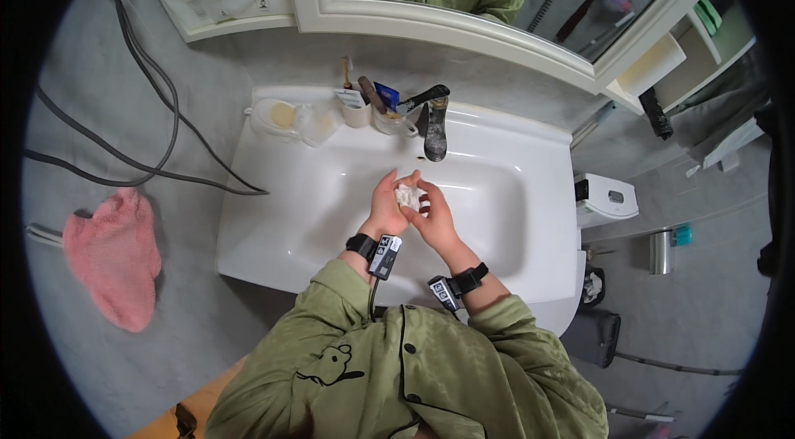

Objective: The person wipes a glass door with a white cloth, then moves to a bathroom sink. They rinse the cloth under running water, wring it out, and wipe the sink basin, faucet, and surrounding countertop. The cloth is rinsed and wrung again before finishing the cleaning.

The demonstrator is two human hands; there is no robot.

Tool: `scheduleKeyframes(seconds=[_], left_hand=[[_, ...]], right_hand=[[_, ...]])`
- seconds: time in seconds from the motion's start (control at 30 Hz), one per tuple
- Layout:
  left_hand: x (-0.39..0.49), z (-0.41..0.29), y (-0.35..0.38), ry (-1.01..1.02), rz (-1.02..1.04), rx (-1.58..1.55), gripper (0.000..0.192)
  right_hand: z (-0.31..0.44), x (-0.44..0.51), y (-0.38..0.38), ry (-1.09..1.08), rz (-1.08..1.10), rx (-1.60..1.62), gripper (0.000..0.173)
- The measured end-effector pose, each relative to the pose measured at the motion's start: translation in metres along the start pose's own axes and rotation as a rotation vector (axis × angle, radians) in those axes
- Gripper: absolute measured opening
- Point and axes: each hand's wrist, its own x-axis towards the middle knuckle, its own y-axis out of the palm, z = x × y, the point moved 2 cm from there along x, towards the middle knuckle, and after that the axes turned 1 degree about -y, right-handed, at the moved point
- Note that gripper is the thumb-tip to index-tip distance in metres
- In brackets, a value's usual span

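Observation:
Over the basin of a white washbasin (264, 218), my two hands meet around a small white crumpled wad (408, 196). Whether it is wet tissue, cloth or foam, I cannot tell. My left hand (386, 210) is cupped with the palm turned up, and the wad lies against its palm and fingers. From the other side my right hand (437, 218) presses on the wad with thumb and fingertips. A dark, water-stained faucet (436, 131) stands just beyond my fingers, its lever pointing left. Each wrist wears a black strap with a small cabled device.
Along the back rim are a soap dish (277, 116) with yellowish soap, a white cup (356, 113) holding a toothbrush and tubes, and a clear cup (392, 123). Dark cables (168, 172) hang at the left above a pink towel (118, 259). A mirror cabinet (447, 26) juts overhead.

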Motion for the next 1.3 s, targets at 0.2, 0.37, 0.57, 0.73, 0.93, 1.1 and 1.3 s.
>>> scheduleKeyframes(seconds=[0.2,0.37,0.57,0.73,0.93,1.1,1.3], left_hand=[[-0.006,0.007,0.023,0.072,0.015,0.343,0.068],[-0.023,-0.013,-0.001,0.004,-0.139,0.404,0.066],[-0.044,-0.027,-0.043,0.105,-0.314,0.35,0.053],[-0.048,-0.025,-0.052,0.094,-0.415,0.262,0.042],[-0.053,-0.034,-0.066,0.158,-0.413,0.223,0.035],[-0.054,-0.032,-0.077,0.155,-0.472,0.161,0.029],[-0.04,-0.021,-0.069,0.144,-0.416,0.087,0.025]], right_hand=[[0.024,0.01,-0.03,-0.003,-0.039,-0.058,0.027],[0.041,0.058,-0.078,-0.185,-0.248,-0.013,0.02],[0.052,0.141,-0.051,-0.417,-0.22,-0.386,0.021],[0.034,0.105,-0.045,-0.268,-0.107,-0.39,0.018],[0.03,0.065,-0.043,-0.455,-0.014,-0.431,0.018],[0.042,0.068,-0.063,-0.26,-0.115,-0.014,0.02],[0.052,0.156,-0.05,-0.305,-0.147,-0.425,0.017]])
